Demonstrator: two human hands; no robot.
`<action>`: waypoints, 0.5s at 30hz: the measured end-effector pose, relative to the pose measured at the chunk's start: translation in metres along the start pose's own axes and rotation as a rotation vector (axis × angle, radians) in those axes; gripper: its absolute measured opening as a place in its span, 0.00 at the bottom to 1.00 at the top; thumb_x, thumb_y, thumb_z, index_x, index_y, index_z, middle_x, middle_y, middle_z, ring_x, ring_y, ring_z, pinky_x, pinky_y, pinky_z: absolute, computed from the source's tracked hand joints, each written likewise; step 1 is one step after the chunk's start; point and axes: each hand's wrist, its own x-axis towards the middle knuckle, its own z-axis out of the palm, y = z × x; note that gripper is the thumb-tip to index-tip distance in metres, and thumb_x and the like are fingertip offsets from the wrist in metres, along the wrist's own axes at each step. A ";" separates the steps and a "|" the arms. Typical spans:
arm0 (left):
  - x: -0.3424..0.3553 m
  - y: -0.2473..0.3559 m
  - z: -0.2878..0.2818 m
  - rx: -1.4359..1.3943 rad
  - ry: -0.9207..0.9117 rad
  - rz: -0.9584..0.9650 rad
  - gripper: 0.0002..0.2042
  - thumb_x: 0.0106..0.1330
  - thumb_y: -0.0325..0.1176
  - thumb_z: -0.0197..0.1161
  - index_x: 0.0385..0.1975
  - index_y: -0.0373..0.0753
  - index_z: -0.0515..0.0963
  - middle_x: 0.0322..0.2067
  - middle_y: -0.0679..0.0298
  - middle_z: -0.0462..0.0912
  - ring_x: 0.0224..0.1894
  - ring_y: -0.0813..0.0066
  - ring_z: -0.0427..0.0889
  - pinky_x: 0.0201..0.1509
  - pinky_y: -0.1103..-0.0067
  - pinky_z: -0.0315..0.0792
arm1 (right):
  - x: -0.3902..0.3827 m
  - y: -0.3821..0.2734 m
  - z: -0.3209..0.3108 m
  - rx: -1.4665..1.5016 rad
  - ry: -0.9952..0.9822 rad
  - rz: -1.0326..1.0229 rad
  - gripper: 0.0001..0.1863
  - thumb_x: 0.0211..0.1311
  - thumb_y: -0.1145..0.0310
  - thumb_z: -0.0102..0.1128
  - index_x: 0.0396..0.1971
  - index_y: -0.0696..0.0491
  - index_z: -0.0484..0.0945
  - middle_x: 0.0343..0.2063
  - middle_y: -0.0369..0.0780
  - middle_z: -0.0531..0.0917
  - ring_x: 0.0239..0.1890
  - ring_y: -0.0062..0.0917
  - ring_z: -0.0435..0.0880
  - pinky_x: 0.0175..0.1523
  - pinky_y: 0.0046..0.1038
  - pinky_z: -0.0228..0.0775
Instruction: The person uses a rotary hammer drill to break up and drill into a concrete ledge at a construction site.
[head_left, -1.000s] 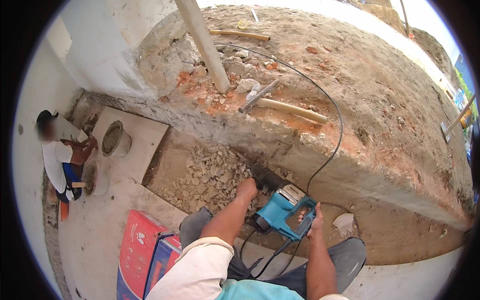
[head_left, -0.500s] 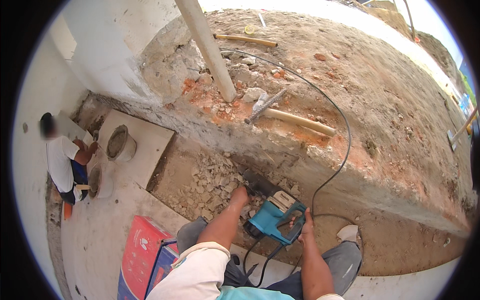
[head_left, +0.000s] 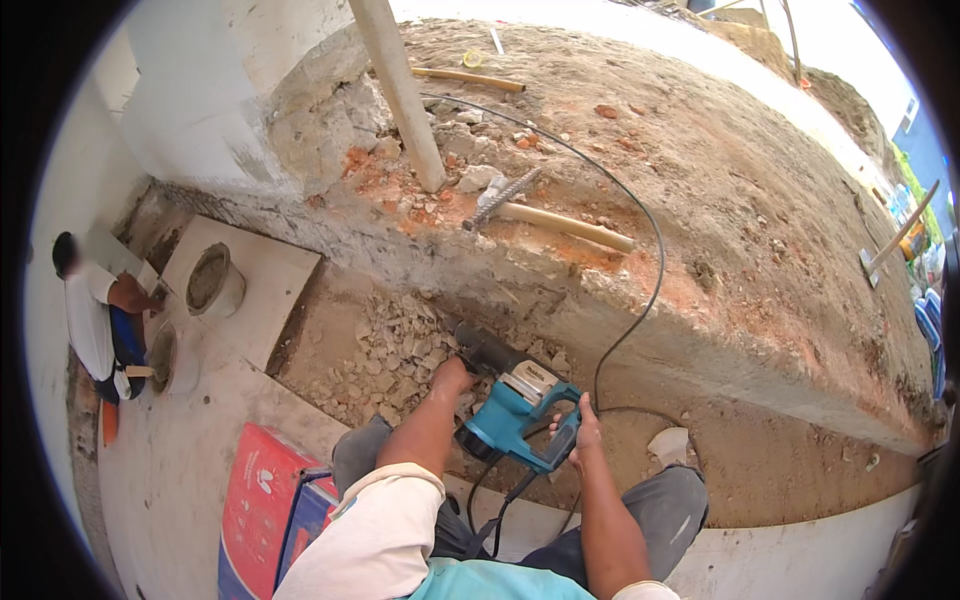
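A teal and black demolition hammer (head_left: 512, 408) lies across the front of me, its black nose pointing up and left toward broken concrete rubble (head_left: 385, 350). My left hand (head_left: 453, 375) is closed at the nose end, round what seems to be a side grip that it mostly hides. At the back, my right hand (head_left: 585, 432) wraps the rear loop handle. A black cord (head_left: 516, 488) hangs from the handle's lower end. I cannot make out the chisel tip among the stones.
A rough concrete ledge (head_left: 520, 262) runs beyond the rubble, bearing a wooden-handled hammer (head_left: 565, 226) and a slanted post (head_left: 405, 110). Left are a red and blue box (head_left: 262, 490), mortar buckets (head_left: 222, 285) and a crouching co-worker (head_left: 95, 310). A cable (head_left: 655, 235) crosses the ledge.
The whole scene has slid left and slightly up as my view turned. Both hands keep their hold, and the demolition hammer stays nearly in place against the rubble.
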 end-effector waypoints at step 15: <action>-0.103 0.025 -0.007 -0.212 -0.030 -0.026 0.23 0.47 0.43 0.71 0.37 0.30 0.82 0.38 0.49 0.84 0.44 0.56 0.83 0.46 0.70 0.75 | -0.159 -0.040 0.009 -0.098 -0.150 -0.417 0.21 0.58 0.54 0.67 0.40 0.54 0.72 0.24 0.41 0.80 0.20 0.24 0.79 0.26 0.25 0.74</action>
